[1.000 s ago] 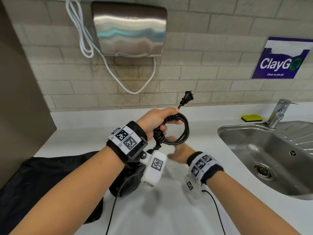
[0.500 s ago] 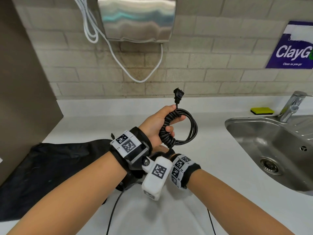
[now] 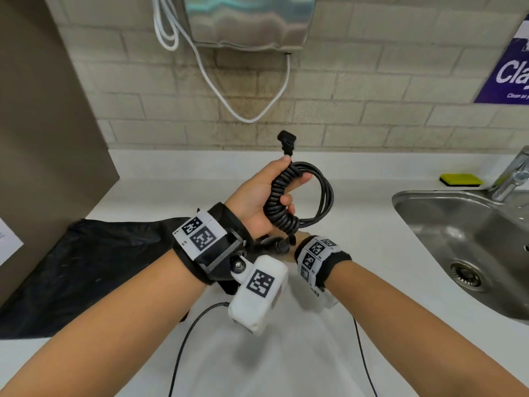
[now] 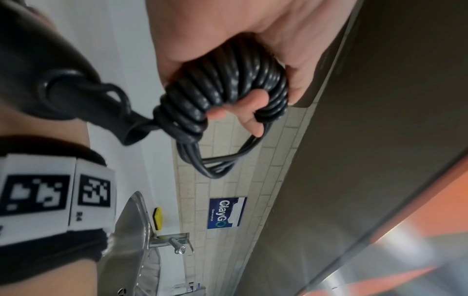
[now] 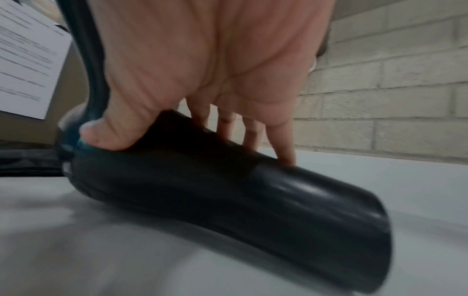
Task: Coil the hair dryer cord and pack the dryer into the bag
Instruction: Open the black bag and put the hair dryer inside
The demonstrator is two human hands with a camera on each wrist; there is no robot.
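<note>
My left hand grips the coiled black cord above the white counter, fingers curled round the wound bundle. The plug sticks up past my thumb. Below it, mostly hidden behind my left wrist in the head view, lies the black hair dryer. My right hand grips its barrel, thumb on one side and fingers on the other. The black bag lies flat on the counter to the left.
A steel sink with a tap sits at the right, a yellow sponge behind it. A wall hand dryer with a white cable hangs above. A brown panel closes the left side.
My right hand has moved left under the coil and taken hold of the dryer barrel. The left hand with the coil stays raised; the view has shifted.
</note>
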